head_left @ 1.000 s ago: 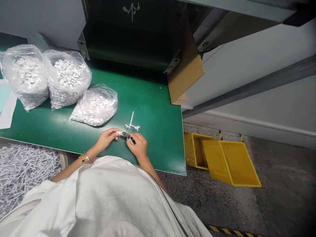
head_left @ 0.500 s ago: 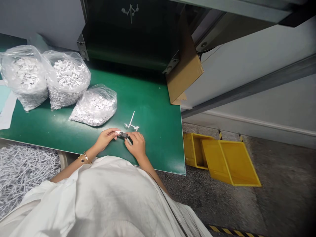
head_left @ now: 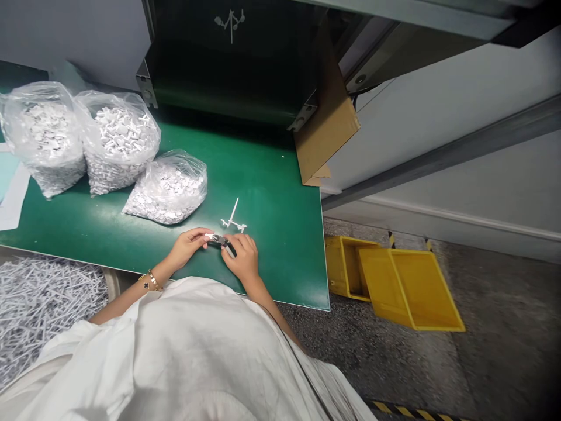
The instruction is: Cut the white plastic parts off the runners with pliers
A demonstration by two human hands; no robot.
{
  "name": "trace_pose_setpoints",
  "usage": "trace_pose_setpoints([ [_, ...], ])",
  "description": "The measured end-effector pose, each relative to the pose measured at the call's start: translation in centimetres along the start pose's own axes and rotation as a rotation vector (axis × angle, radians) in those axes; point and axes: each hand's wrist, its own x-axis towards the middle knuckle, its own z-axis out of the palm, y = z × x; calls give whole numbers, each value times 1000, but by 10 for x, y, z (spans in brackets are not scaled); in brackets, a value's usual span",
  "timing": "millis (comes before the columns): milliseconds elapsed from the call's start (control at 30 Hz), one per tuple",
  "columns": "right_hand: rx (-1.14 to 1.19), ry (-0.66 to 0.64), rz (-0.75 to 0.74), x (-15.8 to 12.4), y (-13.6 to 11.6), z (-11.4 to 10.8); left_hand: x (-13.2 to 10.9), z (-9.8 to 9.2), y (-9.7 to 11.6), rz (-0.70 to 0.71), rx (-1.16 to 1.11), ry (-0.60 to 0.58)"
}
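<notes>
At about 9 o'clock from the hands, a heap of white plastic runners point(head_left: 44, 310) is lying beside the bench, while three clear bags of white parts point(head_left: 118, 140) are sitting at 10 o'clock on the green bench mat point(head_left: 267, 175). The left hand point(head_left: 187, 247) is pinching a small white piece point(head_left: 209, 237) at the nose of the side cutters point(head_left: 220, 240), and the right hand point(head_left: 242, 258) is gripping their handles. A white plastic sprue point(head_left: 231, 223) is lying just beyond them at 12 o'clock, a cardboard sheet point(head_left: 326, 131) is hanging at 2 o'clock, and yellow plastic crates point(head_left: 409, 289) are sitting at 3 o'clock on the speckled concrete floor point(head_left: 504, 327).
</notes>
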Motion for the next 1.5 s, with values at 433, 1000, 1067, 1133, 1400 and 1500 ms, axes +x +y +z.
trace_pose_setpoints([
  [433,6,28,-19,1,0,-1,1,-1,-3,-4,-15,-4],
  [1000,75,-42,-37,5,1,0,3,0,-3,-21,-17,26],
  [1067,113,-35,-33,4,1,-1,3,0,-2,-20,4,19],
  [1133,184,-40,-65,3,0,-2,2,1,-1,-19,32,13],
  [1400,348,36,52,2,5,-5,-3,8,2,125,176,48],
  [1500,349,26,49,2,9,-4,-4,-1,23,426,395,120],
])
